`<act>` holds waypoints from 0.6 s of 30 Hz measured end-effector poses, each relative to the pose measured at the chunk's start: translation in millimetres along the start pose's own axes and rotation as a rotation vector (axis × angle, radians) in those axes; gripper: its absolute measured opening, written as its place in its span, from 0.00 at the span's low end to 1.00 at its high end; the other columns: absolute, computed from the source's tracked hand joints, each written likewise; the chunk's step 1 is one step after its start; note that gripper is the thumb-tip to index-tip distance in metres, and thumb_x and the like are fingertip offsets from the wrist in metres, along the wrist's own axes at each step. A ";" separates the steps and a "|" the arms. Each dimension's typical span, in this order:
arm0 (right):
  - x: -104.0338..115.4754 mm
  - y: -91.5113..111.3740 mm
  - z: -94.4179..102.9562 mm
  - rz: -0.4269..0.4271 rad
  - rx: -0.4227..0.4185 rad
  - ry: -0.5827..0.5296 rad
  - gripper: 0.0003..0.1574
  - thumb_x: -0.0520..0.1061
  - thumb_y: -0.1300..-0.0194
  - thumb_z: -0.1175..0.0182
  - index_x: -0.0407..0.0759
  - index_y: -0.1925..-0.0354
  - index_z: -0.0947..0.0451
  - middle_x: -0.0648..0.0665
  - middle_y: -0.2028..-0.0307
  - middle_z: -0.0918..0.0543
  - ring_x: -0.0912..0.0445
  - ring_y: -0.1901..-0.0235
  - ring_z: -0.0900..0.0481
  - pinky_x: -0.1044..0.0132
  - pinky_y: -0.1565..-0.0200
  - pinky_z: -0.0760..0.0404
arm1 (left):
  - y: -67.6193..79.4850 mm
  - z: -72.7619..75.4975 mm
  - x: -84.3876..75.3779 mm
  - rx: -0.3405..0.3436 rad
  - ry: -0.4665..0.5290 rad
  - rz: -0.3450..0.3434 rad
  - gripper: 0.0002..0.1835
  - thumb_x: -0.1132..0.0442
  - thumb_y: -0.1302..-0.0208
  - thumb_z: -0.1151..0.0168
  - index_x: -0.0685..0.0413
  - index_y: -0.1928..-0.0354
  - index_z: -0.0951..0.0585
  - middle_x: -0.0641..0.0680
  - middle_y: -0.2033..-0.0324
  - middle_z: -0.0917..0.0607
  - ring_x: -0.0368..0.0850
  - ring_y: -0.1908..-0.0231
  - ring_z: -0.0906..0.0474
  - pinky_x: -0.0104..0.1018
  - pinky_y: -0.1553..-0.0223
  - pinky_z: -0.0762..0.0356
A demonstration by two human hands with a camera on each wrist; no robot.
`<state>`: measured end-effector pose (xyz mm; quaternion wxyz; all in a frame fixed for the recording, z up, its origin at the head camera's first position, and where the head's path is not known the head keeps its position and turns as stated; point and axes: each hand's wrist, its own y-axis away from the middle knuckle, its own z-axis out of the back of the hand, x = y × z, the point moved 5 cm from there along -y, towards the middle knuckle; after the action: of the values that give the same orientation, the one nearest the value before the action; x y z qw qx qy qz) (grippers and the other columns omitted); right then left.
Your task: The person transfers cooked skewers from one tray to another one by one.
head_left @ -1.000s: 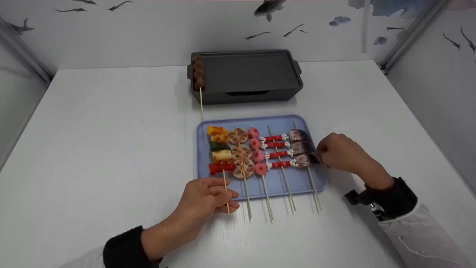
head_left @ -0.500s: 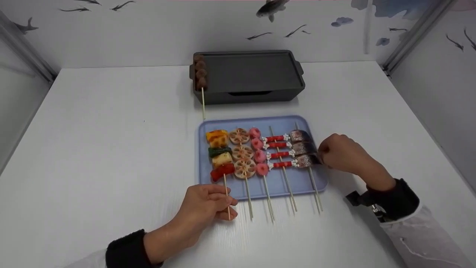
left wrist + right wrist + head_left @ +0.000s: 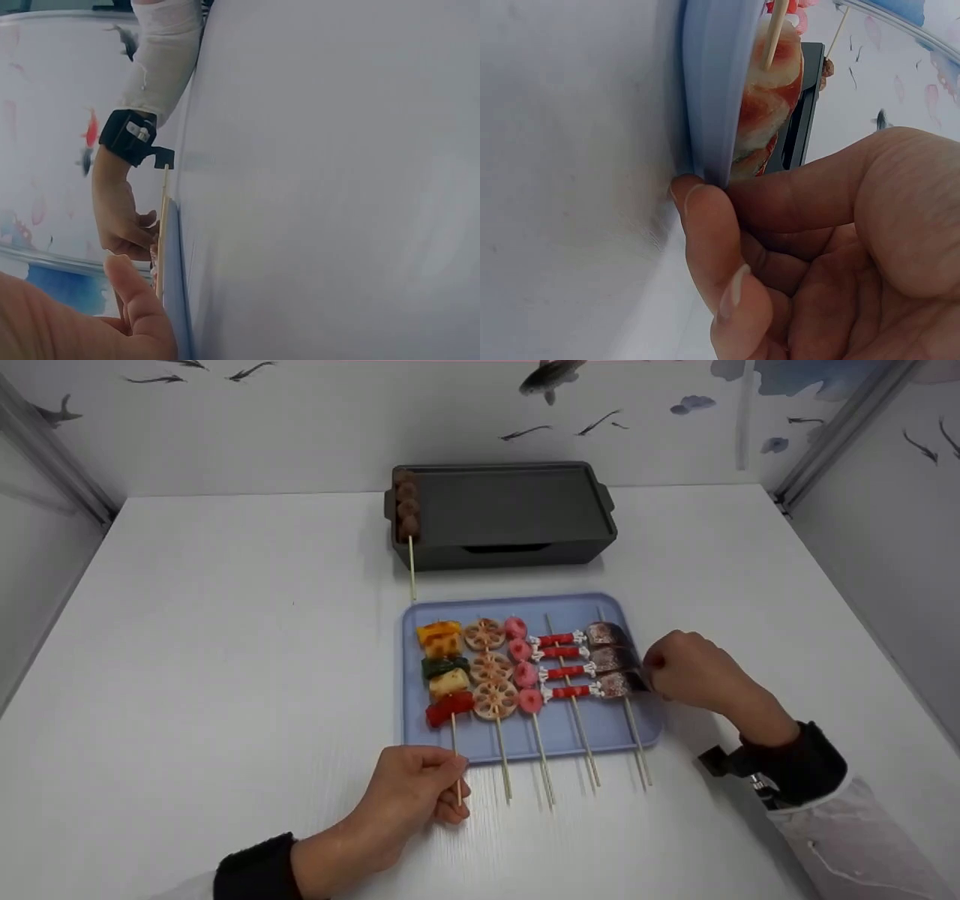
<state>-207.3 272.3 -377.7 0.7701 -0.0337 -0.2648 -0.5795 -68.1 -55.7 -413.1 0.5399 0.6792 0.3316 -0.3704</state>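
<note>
In the head view, my left hand (image 3: 409, 787) pinches the bare stick of a skewer (image 3: 450, 684) threaded with yellow, green, white and red pieces. Its food end lies over the left side of the blue tray (image 3: 600, 739). My right hand (image 3: 697, 671) is at the tray's right edge, beside a skewer of dark-skinned fish chunks (image 3: 615, 658). The right wrist view has thumb and fingers pinching the tray's rim (image 3: 712, 90). Between the two skewers lie ones with lotus root slices (image 3: 491, 667), pink rings (image 3: 525, 675) and red pieces with white frilled ends (image 3: 566, 671).
Behind the tray stands a black rectangular grill (image 3: 510, 510). A skewer of brown balls (image 3: 408, 510) lies along its left side, its stick reaching over the front edge. White panels with painted fish enclose the white table (image 3: 225, 660) at the back and sides.
My left hand has drawn slightly toward me, and the vegetable skewer has shifted a little the same way. The right hand keeps its place at the tray's edge.
</note>
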 end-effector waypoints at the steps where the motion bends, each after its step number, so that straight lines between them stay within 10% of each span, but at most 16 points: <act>1: -0.3 -0.1 -0.1 -0.001 0.000 0.000 0.16 0.32 0.43 0.50 0.44 0.83 0.25 0.50 0.86 0.27 0.56 0.85 0.34 0.63 0.80 0.37 | 0.1 0.7 0.1 -0.003 -0.009 -0.002 0.12 0.65 0.27 0.39 0.72 0.56 0.16 0.55 0.76 0.16 0.41 0.80 0.18 0.32 0.73 0.16; 18: -0.5 -0.7 -0.4 0.004 -0.001 0.000 0.15 0.32 0.43 0.49 0.43 0.82 0.22 0.51 0.86 0.26 0.56 0.84 0.33 0.63 0.80 0.36 | 2.8 4.5 3.2 -0.024 -0.041 0.012 0.12 0.64 0.27 0.38 0.70 0.56 0.14 0.54 0.75 0.16 0.39 0.81 0.20 0.30 0.75 0.19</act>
<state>-207.9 272.4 -378.4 0.7712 -0.0348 -0.2645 -0.5780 -64.8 -60.5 -415.1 0.5568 0.6670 0.3209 -0.3770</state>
